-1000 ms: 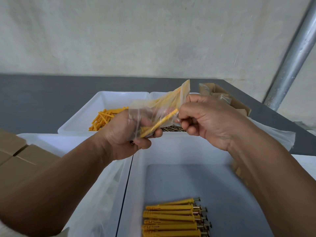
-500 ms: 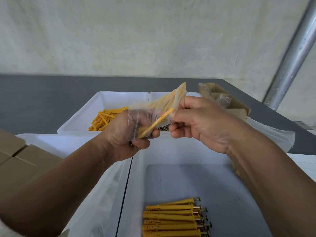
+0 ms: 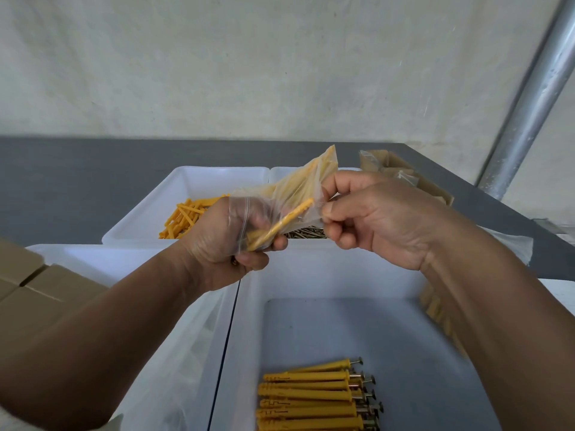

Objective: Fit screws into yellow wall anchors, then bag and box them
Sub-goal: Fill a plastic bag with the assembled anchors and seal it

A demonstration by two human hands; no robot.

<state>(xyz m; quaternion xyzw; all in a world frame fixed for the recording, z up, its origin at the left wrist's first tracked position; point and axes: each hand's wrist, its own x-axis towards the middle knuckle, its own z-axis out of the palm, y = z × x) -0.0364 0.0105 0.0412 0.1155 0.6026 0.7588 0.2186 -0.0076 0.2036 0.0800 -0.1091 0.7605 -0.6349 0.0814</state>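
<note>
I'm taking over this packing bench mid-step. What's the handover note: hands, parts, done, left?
Left hand grips a clear zip bag with yellow anchors inside. Right hand pinches the bag's other end.
Screw-fitted anchors lie in the near white tub; loose anchors and screws in the two far tubs; cardboard boxes at left.
Done: one batch fitted, one bag loaded.
Left: close the bag (seal not readable), box it, bag the rest.

Yellow anchors (image 3: 306, 396) (clear bag (image 3: 289, 194)) in white tubs (image 3: 342, 281), grey table (image 3: 77, 181)
</note>
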